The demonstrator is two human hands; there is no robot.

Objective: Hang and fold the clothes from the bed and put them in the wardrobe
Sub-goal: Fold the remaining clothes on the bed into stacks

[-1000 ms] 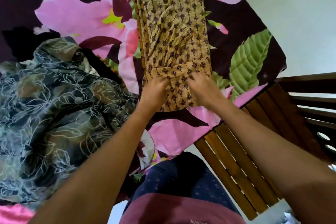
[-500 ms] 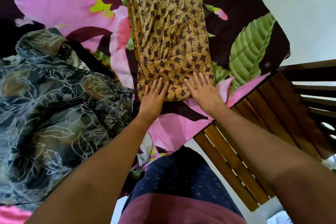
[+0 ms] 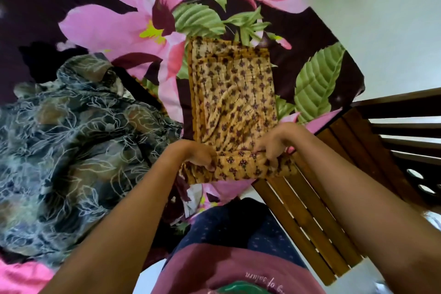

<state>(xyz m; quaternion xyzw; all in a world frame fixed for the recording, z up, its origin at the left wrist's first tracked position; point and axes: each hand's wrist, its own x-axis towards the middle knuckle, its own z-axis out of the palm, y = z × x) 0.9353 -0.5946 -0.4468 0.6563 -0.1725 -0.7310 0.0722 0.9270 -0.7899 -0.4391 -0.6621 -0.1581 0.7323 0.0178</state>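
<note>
A yellow garment with a small dark flower print [image 3: 235, 102] lies folded into a short rectangle on the floral bedsheet [image 3: 114, 31]. My left hand [image 3: 199, 154] grips its near left corner, fingers curled under the folded hem. At the near right corner, my right hand [image 3: 274, 144] pinches the same hem. The near edge is lifted slightly off the sheet between both hands.
A crumpled dark grey floral garment [image 3: 71, 150] is heaped on the bed to the left. The wooden slatted footboard [image 3: 322, 198] runs along the right, close to my right forearm. Pale floor [image 3: 381, 7] shows beyond the bed corner.
Both hands went from pressing flat on the folded hem to gripping its near corners. The garment now lies much shorter, its far end nearer to me.
</note>
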